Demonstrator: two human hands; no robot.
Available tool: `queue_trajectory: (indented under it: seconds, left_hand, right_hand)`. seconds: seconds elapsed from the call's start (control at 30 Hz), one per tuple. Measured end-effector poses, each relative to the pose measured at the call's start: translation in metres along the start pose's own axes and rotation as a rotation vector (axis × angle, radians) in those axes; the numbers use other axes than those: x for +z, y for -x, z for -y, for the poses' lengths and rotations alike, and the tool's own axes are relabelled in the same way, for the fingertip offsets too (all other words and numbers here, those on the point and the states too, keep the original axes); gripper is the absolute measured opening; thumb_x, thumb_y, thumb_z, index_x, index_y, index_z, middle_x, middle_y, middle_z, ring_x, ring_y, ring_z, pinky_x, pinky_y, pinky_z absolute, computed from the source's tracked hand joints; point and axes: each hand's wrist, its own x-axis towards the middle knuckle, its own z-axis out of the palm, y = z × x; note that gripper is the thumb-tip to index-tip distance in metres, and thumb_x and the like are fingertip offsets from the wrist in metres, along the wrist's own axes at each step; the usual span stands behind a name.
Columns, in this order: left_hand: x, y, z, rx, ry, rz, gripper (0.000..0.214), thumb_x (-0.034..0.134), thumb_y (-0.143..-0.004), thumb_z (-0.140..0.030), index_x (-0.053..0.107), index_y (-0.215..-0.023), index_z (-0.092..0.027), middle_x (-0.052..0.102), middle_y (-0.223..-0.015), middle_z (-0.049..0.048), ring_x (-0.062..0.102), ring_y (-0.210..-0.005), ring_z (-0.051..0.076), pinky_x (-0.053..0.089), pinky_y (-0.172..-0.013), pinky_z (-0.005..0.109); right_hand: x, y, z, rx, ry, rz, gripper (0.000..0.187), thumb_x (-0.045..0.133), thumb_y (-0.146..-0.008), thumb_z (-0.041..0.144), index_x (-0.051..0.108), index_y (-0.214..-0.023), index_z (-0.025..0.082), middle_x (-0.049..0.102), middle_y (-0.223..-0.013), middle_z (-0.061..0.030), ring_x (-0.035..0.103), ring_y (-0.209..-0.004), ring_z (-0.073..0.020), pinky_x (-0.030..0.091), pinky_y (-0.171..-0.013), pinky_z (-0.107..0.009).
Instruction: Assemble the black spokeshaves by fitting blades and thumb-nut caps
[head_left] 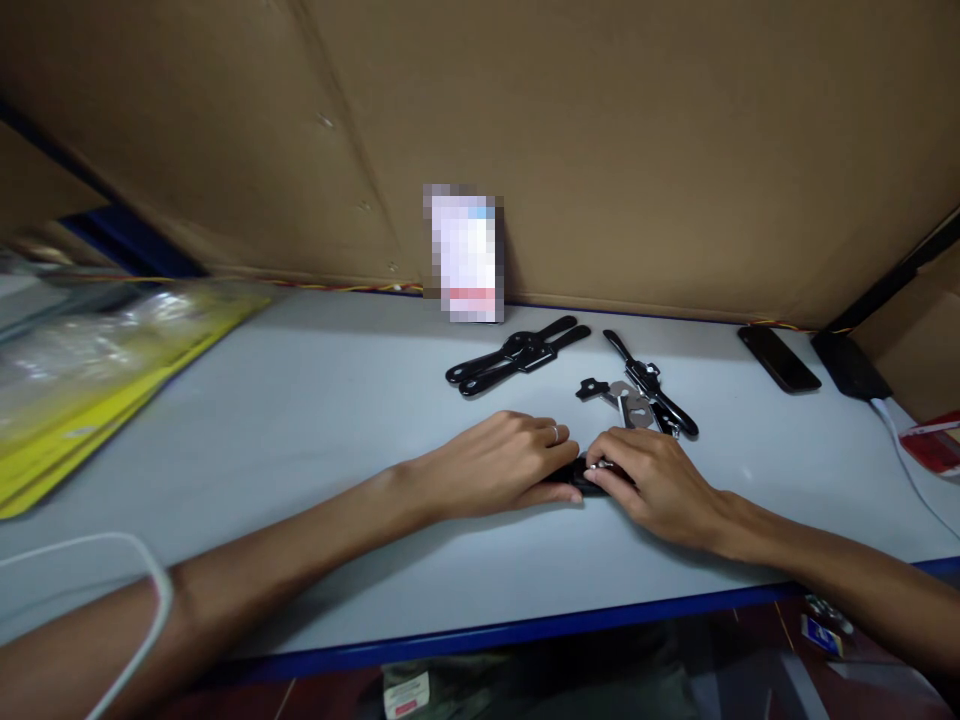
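Note:
My left hand [501, 462] and my right hand [651, 482] meet at the middle of the white table [315, 420], both closed on a small black tool [579, 472] with a metal part, mostly hidden under the fingers. A ring shows on my left hand. Just behind lie a black-handled can opener [516, 355] and another black-handled opener [651, 385], with loose metal and black pieces [622, 398] beside it.
Cardboard walls surround the table. A stack of yellow-backed plastic packs [90, 390] lies at the far left. A blurred white card [469, 255] stands at the back. A phone [778, 358] and a black charger [851, 365] with white cable sit at the right. A red item [937, 445] is at the right edge.

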Motion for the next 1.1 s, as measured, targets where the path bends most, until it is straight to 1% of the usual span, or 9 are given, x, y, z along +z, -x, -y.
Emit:
queue_trajectory:
  seconds: [0.23, 0.3, 0.43, 0.5, 0.57, 0.63, 0.83, 0.93, 1.1]
  left_hand:
    - [-0.002, 0.000, -0.001, 0.009, -0.016, -0.001, 0.058, 0.028, -0.104, -0.060, 0.061, -0.085, -0.017, 0.062, -0.072, 0.0019, 0.057, -0.061, 0.016, 0.035, -0.055, 0.032]
    - [-0.002, -0.001, -0.001, 0.010, -0.010, -0.002, 0.058, 0.028, -0.104, -0.060, 0.061, -0.086, -0.017, 0.062, -0.073, 0.0020, 0.057, -0.061, 0.016, 0.035, -0.055, 0.032]
    - [-0.002, -0.001, -0.001, -0.001, -0.004, 0.014, 0.057, 0.030, -0.104, -0.060, 0.062, -0.087, -0.017, 0.063, -0.074, 0.0025, 0.059, -0.063, 0.017, 0.036, -0.056, 0.032]
    - [-0.002, 0.000, 0.000, -0.002, -0.007, 0.017, 0.057, 0.030, -0.104, -0.061, 0.062, -0.087, -0.017, 0.063, -0.074, 0.0025, 0.059, -0.063, 0.017, 0.036, -0.056, 0.033]
    - [-0.001, 0.000, -0.001, -0.001, -0.011, 0.017, 0.057, 0.030, -0.103, -0.061, 0.062, -0.087, -0.017, 0.063, -0.074, 0.0025, 0.059, -0.063, 0.017, 0.036, -0.056, 0.033]
    - [-0.001, -0.001, -0.001, -0.001, -0.020, 0.018, 0.057, 0.029, -0.103, -0.061, 0.061, -0.085, -0.017, 0.062, -0.074, 0.0026, 0.059, -0.063, 0.017, 0.036, -0.055, 0.033]
    - [-0.002, -0.001, -0.002, -0.002, -0.043, 0.030, 0.056, 0.029, -0.104, -0.061, 0.060, -0.086, -0.017, 0.062, -0.074, 0.0024, 0.059, -0.063, 0.017, 0.035, -0.055, 0.032]
    - [-0.002, 0.000, -0.001, 0.002, -0.052, 0.017, 0.057, 0.028, -0.104, -0.061, 0.060, -0.086, -0.017, 0.062, -0.075, 0.0025, 0.058, -0.062, 0.016, 0.035, -0.055, 0.032]
    - [-0.002, 0.000, -0.001, -0.008, -0.052, 0.041, 0.055, 0.030, -0.104, -0.060, 0.060, -0.086, -0.017, 0.062, -0.074, 0.0024, 0.058, -0.063, 0.016, 0.035, -0.056, 0.032]
  right_hand:
    - [-0.005, -0.003, -0.001, 0.132, 0.019, 0.046, 0.010, 0.061, -0.095, 0.028, 0.059, -0.091, 0.020, 0.063, -0.076, 0.0009, 0.053, -0.066, -0.0138, 0.035, -0.064, -0.029]
    - [-0.006, -0.003, -0.001, 0.169, 0.021, 0.057, 0.012, 0.063, -0.094, 0.030, 0.059, -0.098, 0.020, 0.059, -0.072, 0.0021, 0.052, -0.065, -0.0144, 0.034, -0.062, -0.029]
    - [-0.009, -0.005, -0.001, 0.208, 0.031, 0.091, 0.028, 0.063, -0.093, 0.031, 0.057, -0.118, 0.019, 0.059, -0.070, 0.0020, 0.053, -0.064, -0.0162, 0.034, -0.062, -0.029]
    - [-0.010, -0.006, -0.001, 0.209, 0.052, 0.114, 0.022, 0.061, -0.094, 0.032, 0.061, -0.113, 0.020, 0.061, -0.071, 0.0005, 0.056, -0.066, -0.0169, 0.034, -0.061, -0.030]
    - [-0.011, -0.007, -0.002, 0.200, 0.081, 0.130, 0.013, 0.059, -0.095, 0.032, 0.064, -0.100, 0.021, 0.062, -0.071, -0.0008, 0.056, -0.066, -0.0173, 0.032, -0.060, -0.030]
    - [-0.011, -0.007, -0.003, 0.195, 0.099, 0.136, 0.014, 0.057, -0.096, 0.032, 0.063, -0.092, 0.020, 0.062, -0.070, -0.0014, 0.055, -0.065, -0.0171, 0.030, -0.059, -0.031]
    - [-0.009, -0.007, -0.008, 0.210, 0.095, 0.096, 0.017, 0.049, -0.100, 0.033, 0.057, -0.092, 0.020, 0.059, -0.070, -0.0012, 0.051, -0.064, -0.0168, 0.031, -0.059, -0.031]
    - [-0.008, -0.009, -0.012, 0.214, 0.100, 0.050, 0.021, 0.043, -0.101, 0.034, 0.055, -0.090, 0.020, 0.059, -0.071, -0.0019, 0.053, -0.064, -0.0175, 0.032, -0.061, -0.032]
    - [-0.011, -0.012, -0.025, 0.260, 0.154, -0.032, 0.025, 0.038, -0.102, 0.036, 0.055, -0.091, 0.021, 0.058, -0.065, -0.0009, 0.050, -0.057, -0.0171, 0.031, -0.057, -0.031]
